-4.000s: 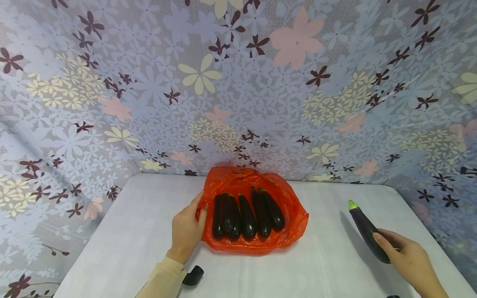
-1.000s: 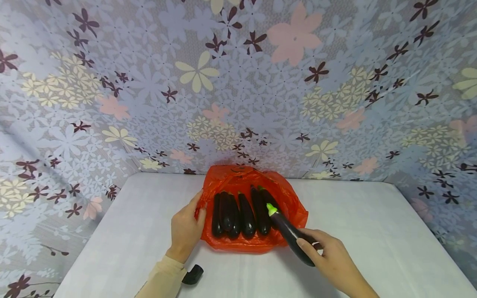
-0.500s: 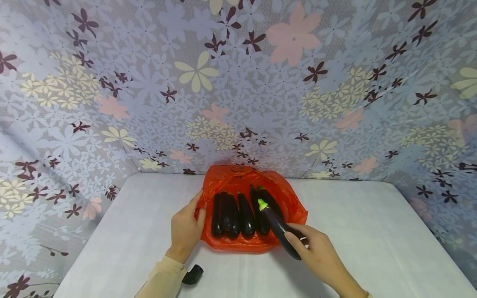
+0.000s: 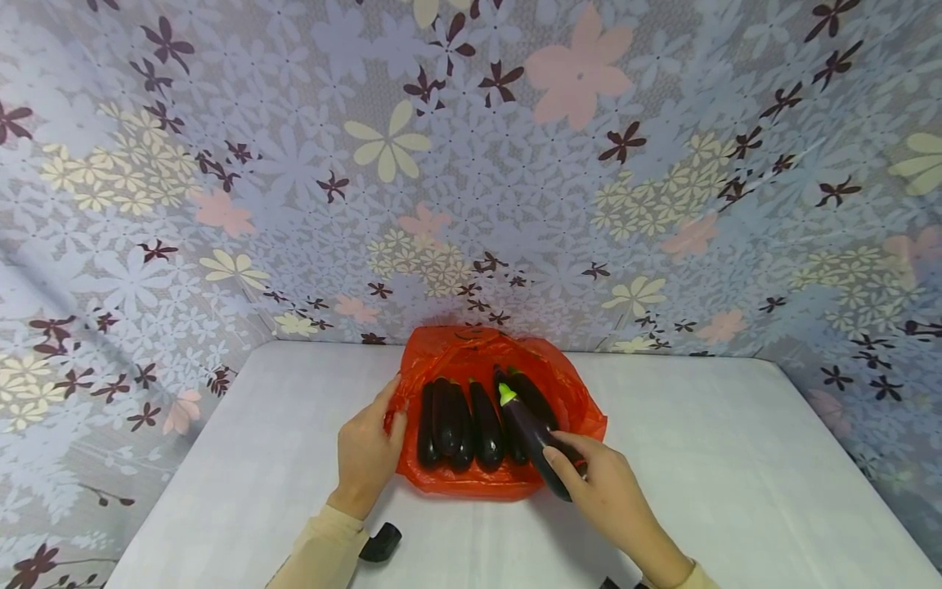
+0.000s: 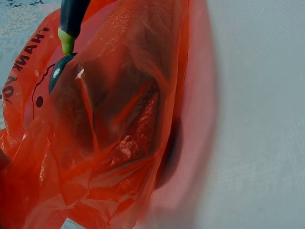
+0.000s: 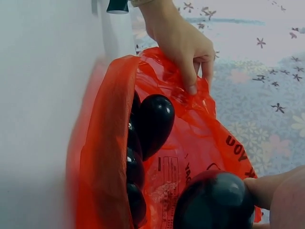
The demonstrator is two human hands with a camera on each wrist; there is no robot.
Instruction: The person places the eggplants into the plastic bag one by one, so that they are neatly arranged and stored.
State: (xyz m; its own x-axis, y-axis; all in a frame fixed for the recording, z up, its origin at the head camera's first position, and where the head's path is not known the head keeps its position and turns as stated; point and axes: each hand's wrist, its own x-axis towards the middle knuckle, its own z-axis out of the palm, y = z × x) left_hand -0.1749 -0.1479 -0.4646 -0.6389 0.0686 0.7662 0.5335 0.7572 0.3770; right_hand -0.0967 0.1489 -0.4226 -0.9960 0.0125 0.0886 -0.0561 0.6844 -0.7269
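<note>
A red plastic bag [image 4: 493,487] lies mouth-forward on the white table with several dark eggplants [image 4: 487,425] side by side in it. The left hand [image 4: 370,454] grips the bag's left edge between thumb and fingers. In the right hand [image 4: 607,487] is one more eggplant [image 4: 531,433], pinched near its round end, its green stem tip pointing into the bag. It is tilted over the right-hand eggplants and hides part of them. The right wrist view shows the held eggplant's round end [image 6: 214,202] close up, with the left hand [image 6: 183,45] on the bag's far edge.
A black device [image 4: 381,543] sits by the left wrist, and part of another dark item [image 4: 611,583] shows below the right wrist. White table surface [image 4: 706,458] spreads to both sides of the bag. A flower-patterned cloth [image 4: 471,204] stands behind and beside the table.
The right hand has carried its eggplant leftward from the table's right side to over the bag, and further left and inward in the last second. The left hand stays on the bag's edge.
</note>
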